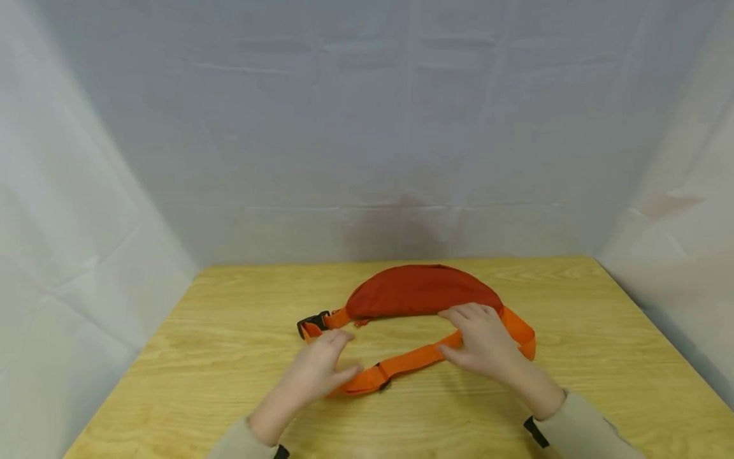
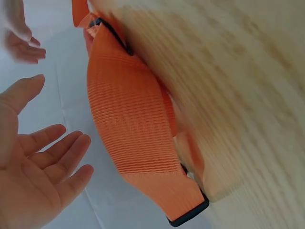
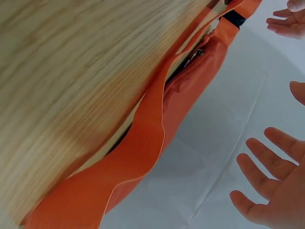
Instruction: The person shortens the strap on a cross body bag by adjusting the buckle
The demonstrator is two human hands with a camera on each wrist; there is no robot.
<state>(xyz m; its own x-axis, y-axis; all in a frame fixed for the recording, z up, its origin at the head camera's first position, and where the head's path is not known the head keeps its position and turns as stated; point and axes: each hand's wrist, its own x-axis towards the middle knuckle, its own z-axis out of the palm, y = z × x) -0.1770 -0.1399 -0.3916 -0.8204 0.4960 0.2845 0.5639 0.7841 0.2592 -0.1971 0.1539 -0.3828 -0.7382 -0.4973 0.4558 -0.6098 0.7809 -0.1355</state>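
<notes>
A red waist bag (image 1: 423, 292) lies on the table, its curved top toward the back wall. Its orange strap (image 1: 415, 360) loops round in front of it, with a black buckle (image 1: 313, 322) at the left end and a black slider (image 1: 383, 376) on the near stretch. Over the strap's left part is my left hand (image 1: 314, 370), fingers apart and holding nothing. My right hand (image 1: 484, 341) is above the strap near the bag's right end, also with spread fingers. In the right wrist view, a zipper (image 3: 194, 56) shows along the bag.
The wooden table (image 1: 241, 306) fills the lower part of the head view. White sheeting (image 1: 367, 127) hangs behind it, and more sheeting stands at the left side (image 1: 74, 223) and the right side (image 1: 682, 210).
</notes>
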